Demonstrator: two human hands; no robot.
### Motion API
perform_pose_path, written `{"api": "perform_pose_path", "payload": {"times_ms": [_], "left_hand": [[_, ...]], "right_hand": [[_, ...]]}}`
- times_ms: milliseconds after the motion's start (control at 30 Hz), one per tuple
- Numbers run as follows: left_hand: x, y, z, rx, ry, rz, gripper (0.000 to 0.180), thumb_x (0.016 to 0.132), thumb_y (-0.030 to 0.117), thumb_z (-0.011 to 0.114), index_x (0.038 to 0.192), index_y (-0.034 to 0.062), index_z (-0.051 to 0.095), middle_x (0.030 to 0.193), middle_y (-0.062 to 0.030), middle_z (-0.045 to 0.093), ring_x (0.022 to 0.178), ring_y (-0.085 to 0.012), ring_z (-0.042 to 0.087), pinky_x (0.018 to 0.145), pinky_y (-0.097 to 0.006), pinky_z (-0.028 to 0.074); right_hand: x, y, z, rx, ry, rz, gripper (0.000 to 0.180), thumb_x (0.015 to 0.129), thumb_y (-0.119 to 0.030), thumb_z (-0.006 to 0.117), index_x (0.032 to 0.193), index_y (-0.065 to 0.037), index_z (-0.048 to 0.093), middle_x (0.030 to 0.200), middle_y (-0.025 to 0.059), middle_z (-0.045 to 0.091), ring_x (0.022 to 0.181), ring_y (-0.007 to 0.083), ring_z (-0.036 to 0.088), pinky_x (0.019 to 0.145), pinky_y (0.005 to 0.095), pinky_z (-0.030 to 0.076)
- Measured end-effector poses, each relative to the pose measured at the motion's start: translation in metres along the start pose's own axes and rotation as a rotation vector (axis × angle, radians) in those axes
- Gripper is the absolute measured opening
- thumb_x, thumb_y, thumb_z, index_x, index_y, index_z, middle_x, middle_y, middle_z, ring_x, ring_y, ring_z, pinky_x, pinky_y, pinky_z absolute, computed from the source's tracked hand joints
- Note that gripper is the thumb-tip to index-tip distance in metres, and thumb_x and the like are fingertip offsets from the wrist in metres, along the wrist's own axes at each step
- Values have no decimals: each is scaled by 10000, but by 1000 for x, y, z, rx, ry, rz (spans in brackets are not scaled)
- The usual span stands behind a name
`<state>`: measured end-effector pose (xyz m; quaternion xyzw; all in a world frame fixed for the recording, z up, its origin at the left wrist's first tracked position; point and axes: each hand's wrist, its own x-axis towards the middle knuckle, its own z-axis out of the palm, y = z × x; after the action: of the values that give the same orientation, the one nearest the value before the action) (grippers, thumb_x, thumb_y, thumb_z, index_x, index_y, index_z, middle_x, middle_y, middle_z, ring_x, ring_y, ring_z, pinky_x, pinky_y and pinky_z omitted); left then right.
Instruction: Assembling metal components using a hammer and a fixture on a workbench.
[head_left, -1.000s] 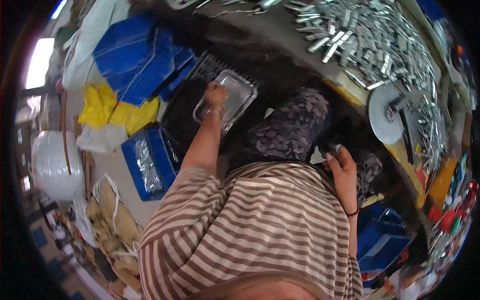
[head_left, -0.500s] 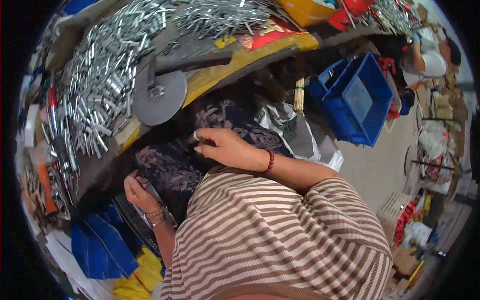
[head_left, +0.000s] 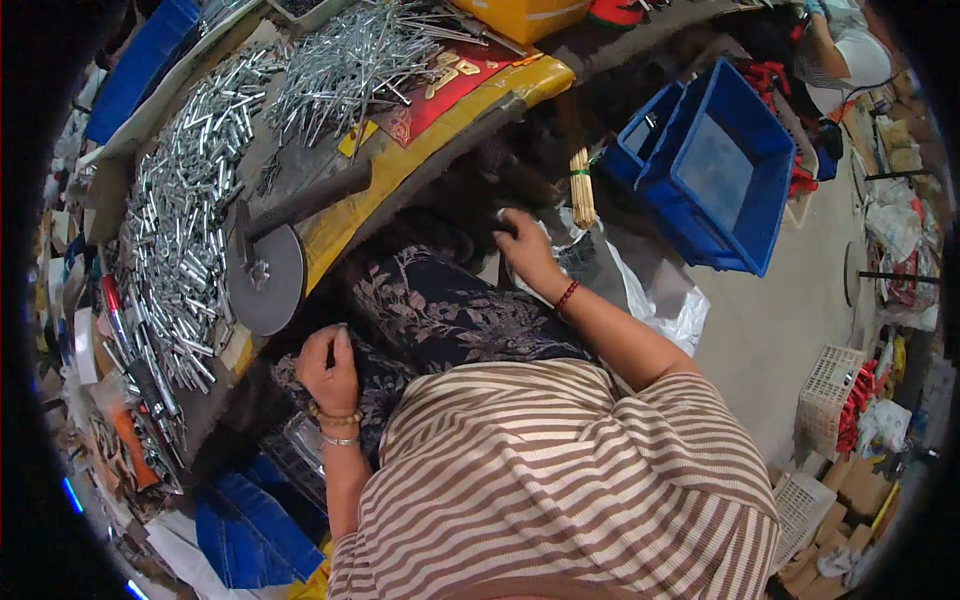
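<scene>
My left hand (head_left: 329,372) is raised over my left thigh, below the bench edge, with its fingers curled in and the thumb against them. Whatever it may hold is hidden. Over my right knee, my right hand (head_left: 532,258) reaches toward a white plastic bag (head_left: 630,280). A dark gap shows between its thumb and bent forefinger, and I see nothing between them. A grey round disc (head_left: 268,285) on a dark bar stands at the bench edge, above my left hand. Many short silvery metal tubes (head_left: 185,240) and a heap of thin metal rods (head_left: 350,70) lie on the bench.
The bench has a yellow edge (head_left: 350,225). Stacked blue crates (head_left: 715,170) stand at the right, beside a bundle of thin sticks (head_left: 582,190). Blue cloth-like material (head_left: 250,530) lies low at the left. Another person (head_left: 835,60) is at the far right.
My right hand has moved right and away from me, from my lap toward the white bag. My left hand has shifted right, its fingers now curled upward. The whole view has turned.
</scene>
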<state>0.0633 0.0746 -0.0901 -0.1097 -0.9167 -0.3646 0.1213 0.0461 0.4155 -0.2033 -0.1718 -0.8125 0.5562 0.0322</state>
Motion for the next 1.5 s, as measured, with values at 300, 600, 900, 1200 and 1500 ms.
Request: {"api": "perform_pose_path", "payload": {"times_ms": [300,600,900,1200,1500], "left_hand": [[16,15,16,-51,47,-149,140,933,104,686,974,-24,726,942,-153,755,857,-292,721,813,-358,545],[24,23,27,16,-26,-211,187,923,147,695,977,-24,747,903,-172,754,823,-305,726,799,-371,551],[33,16,32,-23,-50,-296,229,961,139,670,964,-86,715,896,-160,744,774,-204,650,768,-345,515],[35,23,44,-50,41,-246,374,1013,196,646,725,-12,529,651,11,463,642,-100,368,566,-322,323],[29,15,28,-22,-101,-394,246,997,161,648,918,-69,681,807,-62,680,745,-136,543,718,-316,476]], "right_hand": [[149,93,-30,-234,192,-119,482,865,-283,726,1242,12,661,1382,242,583,1212,441,582,1025,436,484],[189,118,-17,-556,192,-320,576,864,-378,717,1340,-72,611,1402,193,580,1289,376,544,1140,460,408],[207,152,-39,-626,261,-137,570,872,-378,706,1345,-74,611,1406,191,580,1298,374,539,1143,458,405],[216,174,-38,-657,282,-39,564,881,-379,695,1350,-77,611,1410,189,580,1308,373,535,1146,456,402],[222,185,-36,-679,231,-28,558,889,-379,684,1354,-80,612,1414,188,579,1318,372,530,1149,454,400]]}}
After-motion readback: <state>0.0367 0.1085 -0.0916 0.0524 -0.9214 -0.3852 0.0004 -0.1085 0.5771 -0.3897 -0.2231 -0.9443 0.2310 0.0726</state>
